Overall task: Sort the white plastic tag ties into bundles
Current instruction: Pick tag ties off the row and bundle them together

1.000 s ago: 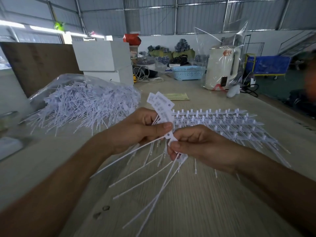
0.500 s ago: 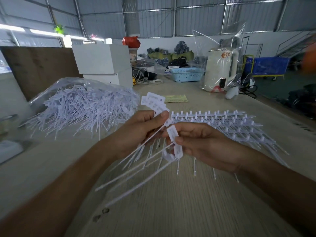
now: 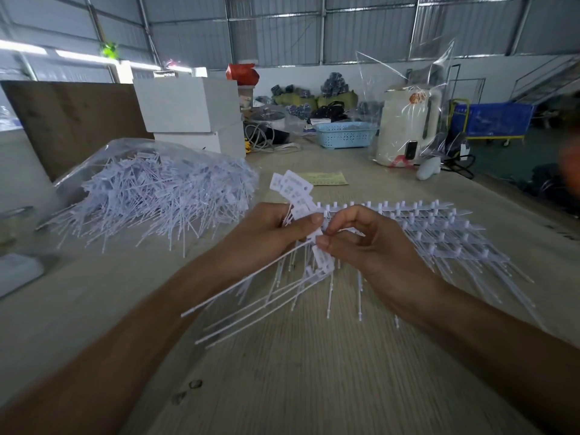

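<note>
Both hands meet above the middle of the table, working a small bunch of white tag ties. The left hand is closed around the bunch, thumb pressed across the front; the flat label ends fan upward above the fist and the thin tails splay down and to the left, hanging clear of the table. The right hand touches the left at the thumb tips. Its thumb and forefinger are pinched shut on one tie, whose label end hangs just below the pinch; the other fingers curl loosely above.

Behind the right hand, a sorted layer of ties lies on the table in overlapping rows, heads lined up along the far edge and tails pointing toward the person. To the left, well apart from the hands, a loose heap of ties spills out of a clear plastic bag onto the table.

Farther back lie a yellowish slip of paper, stacked white boxes, a light blue basket and a cream appliance wrapped in clear film. A brown board stands at the far left. Two small dark marks show on the near table surface.
</note>
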A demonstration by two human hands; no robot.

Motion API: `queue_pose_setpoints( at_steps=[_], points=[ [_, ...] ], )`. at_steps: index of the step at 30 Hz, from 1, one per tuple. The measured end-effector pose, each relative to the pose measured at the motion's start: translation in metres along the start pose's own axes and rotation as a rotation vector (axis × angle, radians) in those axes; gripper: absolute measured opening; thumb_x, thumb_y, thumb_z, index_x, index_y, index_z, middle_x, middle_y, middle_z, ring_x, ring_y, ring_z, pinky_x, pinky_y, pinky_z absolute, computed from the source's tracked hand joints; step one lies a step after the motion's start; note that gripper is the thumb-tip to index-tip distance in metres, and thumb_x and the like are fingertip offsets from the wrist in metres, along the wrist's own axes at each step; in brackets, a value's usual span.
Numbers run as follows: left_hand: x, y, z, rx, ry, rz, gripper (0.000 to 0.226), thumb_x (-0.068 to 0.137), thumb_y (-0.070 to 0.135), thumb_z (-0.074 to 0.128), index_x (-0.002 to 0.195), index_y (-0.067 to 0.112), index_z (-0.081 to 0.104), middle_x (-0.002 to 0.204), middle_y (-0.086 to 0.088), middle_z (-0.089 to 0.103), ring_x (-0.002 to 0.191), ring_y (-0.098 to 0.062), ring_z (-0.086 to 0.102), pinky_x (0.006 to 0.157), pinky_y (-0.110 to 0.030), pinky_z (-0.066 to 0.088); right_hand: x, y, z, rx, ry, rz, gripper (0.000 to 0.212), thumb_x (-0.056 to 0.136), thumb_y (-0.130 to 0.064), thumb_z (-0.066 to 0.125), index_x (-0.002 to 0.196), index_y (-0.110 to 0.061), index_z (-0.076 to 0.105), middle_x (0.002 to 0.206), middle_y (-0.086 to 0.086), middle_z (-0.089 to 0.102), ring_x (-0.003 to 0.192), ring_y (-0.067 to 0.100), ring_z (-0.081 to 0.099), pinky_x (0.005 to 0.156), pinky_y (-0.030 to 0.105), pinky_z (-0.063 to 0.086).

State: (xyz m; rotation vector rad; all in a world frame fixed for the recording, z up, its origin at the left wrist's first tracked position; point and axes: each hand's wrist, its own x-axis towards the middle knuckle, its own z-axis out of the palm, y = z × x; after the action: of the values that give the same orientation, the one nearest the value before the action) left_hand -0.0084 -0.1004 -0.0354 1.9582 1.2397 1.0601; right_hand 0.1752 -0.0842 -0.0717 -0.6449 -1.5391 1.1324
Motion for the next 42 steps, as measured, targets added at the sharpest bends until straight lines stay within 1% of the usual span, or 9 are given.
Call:
queue_pose_setpoints(
  at_steps=[5, 11, 14, 18, 24, 29, 36, 40, 42],
  points=[
    [0.0, 0.003, -0.002, -0.017, 0.105, 0.049, 0.052, 0.101, 0.025, 0.058, 0.049, 0.032, 0.061, 0.043, 0.017, 0.049, 0.038, 0.005, 0.043, 0.043, -0.009, 0.031, -0.006, 0.0, 0.005, -0.283, -0.147, 0.024, 0.004, 0.091, -0.013, 0.07, 0.095, -0.013, 0.071, 0.093, 0.002, 0.072, 0.084, 0.013, 0.071, 0.074, 0.021, 0.054],
    [0.003, 0.0, 0.002, 0.167, 0.21, 0.036, 0.04, 0.096, 0.03, 0.064, 0.06, 0.014, 0.058, 0.047, 0.012, 0.053, 0.044, -0.001, 0.045, 0.057, -0.028, 0.034, -0.011, 0.001, 0.012, -0.494, -0.101, -0.125, 0.029, 0.092, -0.015, 0.07, 0.067, -0.029, 0.066, 0.066, -0.004, 0.059, 0.061, 0.011, 0.057, 0.06, 0.026, 0.044],
    [0.004, 0.0, 0.001, 0.178, 0.219, -0.013, 0.047, 0.093, 0.028, 0.068, 0.049, 0.019, 0.054, 0.041, 0.011, 0.05, 0.04, -0.002, 0.044, 0.056, -0.029, 0.035, -0.012, 0.007, 0.016, -0.662, -0.019, -0.221, 0.031, 0.09, -0.012, 0.07, 0.061, -0.01, 0.059, 0.066, 0.001, 0.051, 0.06, 0.018, 0.052, 0.059, 0.039, 0.044],
    [0.007, 0.0, 0.003, 0.192, 0.195, -0.097, 0.047, 0.089, 0.023, 0.07, 0.047, 0.017, 0.049, 0.036, 0.009, 0.041, 0.033, -0.003, 0.037, 0.05, -0.025, 0.03, -0.017, 0.016, 0.023, -0.817, 0.01, -0.412, 0.031, 0.083, 0.002, 0.068, 0.06, -0.004, 0.047, 0.065, 0.001, 0.045, 0.059, 0.017, 0.044, 0.055, 0.032, 0.035],
    [-0.002, 0.006, -0.021, 0.067, -0.096, 0.175, 0.045, 0.099, 0.017, 0.059, 0.061, 0.04, 0.066, 0.058, 0.021, 0.062, 0.051, 0.007, 0.055, 0.054, -0.003, 0.037, -0.001, 0.006, 0.001, -0.386, -0.371, -0.108, 0.014, 0.096, -0.01, 0.062, 0.089, -0.001, 0.071, 0.084, 0.015, 0.068, 0.081, 0.031, 0.065, 0.073, 0.04, 0.051],
    [-0.005, -0.001, -0.025, -0.019, -0.177, 0.214, 0.038, 0.094, 0.025, 0.061, 0.057, 0.038, 0.06, 0.05, 0.017, 0.052, 0.045, 0.005, 0.044, 0.05, -0.006, 0.035, -0.001, -0.003, -0.013, -0.226, -0.622, 0.027, 0.014, 0.097, -0.005, 0.059, 0.096, -0.007, 0.072, 0.092, 0.002, 0.073, 0.089, 0.015, 0.069, 0.082, 0.024, 0.051],
    [0.002, -0.013, -0.016, -0.09, 0.062, 0.104, 0.037, 0.094, 0.048, 0.058, 0.066, 0.026, 0.048, 0.051, 0.001, 0.048, 0.043, -0.013, 0.04, 0.045, -0.024, 0.036, 0.003, -0.012, -0.02, -0.213, -0.438, 0.004, 0.03, 0.103, -0.021, 0.046, 0.098, 0.0, 0.066, 0.09, 0.009, 0.071, 0.084, 0.018, 0.067, 0.077, 0.028, 0.052],
    [0.002, -0.012, -0.004, -0.027, 0.072, 0.095, 0.05, 0.093, 0.051, 0.054, 0.083, 0.002, 0.051, 0.072, -0.017, 0.067, 0.06, -0.027, 0.062, 0.061, -0.041, 0.051, 0.002, -0.01, -0.014, -0.199, -0.4, 0.052, 0.024, 0.103, -0.019, 0.046, 0.108, -0.002, 0.063, 0.093, 0.009, 0.07, 0.087, 0.019, 0.067, 0.077, 0.03, 0.053],
    [0.0, -0.012, -0.001, -0.103, 0.042, 0.088, 0.043, 0.096, 0.046, 0.052, 0.082, 0.006, 0.048, 0.066, -0.012, 0.067, 0.055, -0.024, 0.06, 0.053, -0.035, 0.05, 0.003, -0.009, -0.011, -0.209, -0.38, 0.049, 0.023, 0.102, -0.014, 0.048, 0.109, 0.003, 0.062, 0.091, 0.013, 0.069, 0.085, 0.018, 0.066, 0.078, 0.03, 0.053]
  ],
)
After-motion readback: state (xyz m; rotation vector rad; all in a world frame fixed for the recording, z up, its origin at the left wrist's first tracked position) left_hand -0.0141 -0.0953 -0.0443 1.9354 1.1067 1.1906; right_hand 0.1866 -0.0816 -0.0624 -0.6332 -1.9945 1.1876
